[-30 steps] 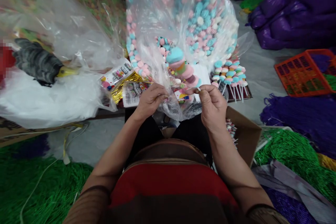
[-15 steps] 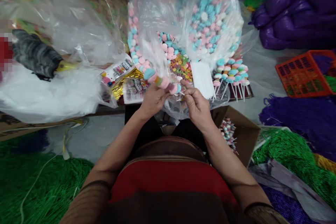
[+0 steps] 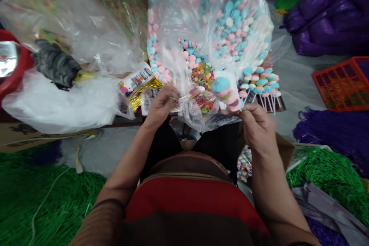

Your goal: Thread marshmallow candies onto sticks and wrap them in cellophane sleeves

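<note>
My right hand (image 3: pixel 258 128) pinches the stick of a marshmallow skewer (image 3: pixel 226 94), threaded with blue and pink marshmallows and a greenish ring candy. The skewer tilts up to the left, over a stack of white sticks (image 3: pixel 236 86). Above the table's front edge, my left hand (image 3: pixel 162 107) is closed with thumb and fingers together; what it holds, if anything, is too small to make out. Between the hands lie coloured ring gummies (image 3: pixel 201 75) and loose marshmallows (image 3: pixel 191 59) in opened plastic. Several threaded skewers (image 3: pixel 261 80) rest together on the right.
Large clear bags of marshmallows (image 3: pixel 230 27) and gummies (image 3: pixel 43 4) stand at the back. Gold ties (image 3: pixel 142 94) and printed labels (image 3: pixel 137 78) lie left of centre. A cardboard box (image 3: pixel 284 152) sits low right, near an orange crate (image 3: pixel 343 84). Green netting (image 3: pixel 43 200) covers the floor left.
My right hand has moved right, carrying the skewer away from my left hand, which has let go of it. The skewer now points up more steeply. My left hand has shifted slightly left.
</note>
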`<state>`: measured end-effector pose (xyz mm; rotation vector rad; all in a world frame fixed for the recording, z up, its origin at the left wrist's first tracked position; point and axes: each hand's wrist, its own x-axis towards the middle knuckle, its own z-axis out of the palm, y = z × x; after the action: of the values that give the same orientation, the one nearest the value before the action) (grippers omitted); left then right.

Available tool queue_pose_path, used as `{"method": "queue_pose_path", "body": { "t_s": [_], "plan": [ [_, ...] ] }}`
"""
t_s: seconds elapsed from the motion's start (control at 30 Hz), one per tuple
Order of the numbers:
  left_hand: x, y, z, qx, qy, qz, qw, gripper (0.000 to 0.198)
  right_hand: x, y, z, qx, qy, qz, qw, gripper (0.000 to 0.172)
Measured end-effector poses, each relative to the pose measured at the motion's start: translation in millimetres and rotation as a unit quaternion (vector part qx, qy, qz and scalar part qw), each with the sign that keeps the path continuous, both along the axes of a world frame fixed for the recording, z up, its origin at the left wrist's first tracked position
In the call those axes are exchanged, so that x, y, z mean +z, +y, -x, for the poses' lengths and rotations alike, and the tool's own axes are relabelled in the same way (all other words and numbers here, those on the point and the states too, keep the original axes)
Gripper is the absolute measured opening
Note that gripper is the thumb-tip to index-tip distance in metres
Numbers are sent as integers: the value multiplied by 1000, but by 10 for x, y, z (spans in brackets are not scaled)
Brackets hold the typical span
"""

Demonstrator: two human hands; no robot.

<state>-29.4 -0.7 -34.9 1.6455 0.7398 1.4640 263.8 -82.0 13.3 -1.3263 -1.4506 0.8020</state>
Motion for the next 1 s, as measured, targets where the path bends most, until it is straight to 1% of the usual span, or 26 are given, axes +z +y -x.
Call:
{"method": "queue_pose_path", "body": {
  "t_s": [0.13, 0.27, 0.37, 0.47, 0.57, 0.67, 0.77, 0.83, 0.9, 1.0],
  "plan": [
    [-20, -39, 42, -15, -6, 33, 999, 17, 34, -114, -75, -27, -5, 9, 1000, 26],
    [0, -69, 42, -21, 8, 23, 999, 18, 78, -134, -85, -23, -27, 32, 999, 26],
    [31, -78, 28, -31, 15, -5, 999, 12, 93, -131, -103, -20, -61, 27, 998, 25],
    [80, -80, 18, -35, 35, -35, 998, 10, 96, -139, -151, -21, -110, 23, 993, 27],
    [137, -82, 20, -15, 60, -69, 996, 9, 96, -155, -234, -17, -155, 22, 988, 29],
    [186, -81, 30, 11, 88, -112, 990, 6, 114, -166, -335, 3, -187, 9, 982, 30],
    [217, -77, 43, 23, 136, -159, 978, 5, 166, -163, -426, 34, -226, -19, 973, 31],
    [225, -78, 54, 23, 168, -182, 969, 6, 210, -161, -472, 43, -251, -31, 967, 30],
    [226, -89, 69, 20, 188, -194, 963, 9, 248, -166, -502, 29, -259, -29, 965, 28],
    [215, -116, 88, 15, 201, -201, 959, 11, 275, -187, -506, 4, -237, 0, 972, 26]
  ]
}}
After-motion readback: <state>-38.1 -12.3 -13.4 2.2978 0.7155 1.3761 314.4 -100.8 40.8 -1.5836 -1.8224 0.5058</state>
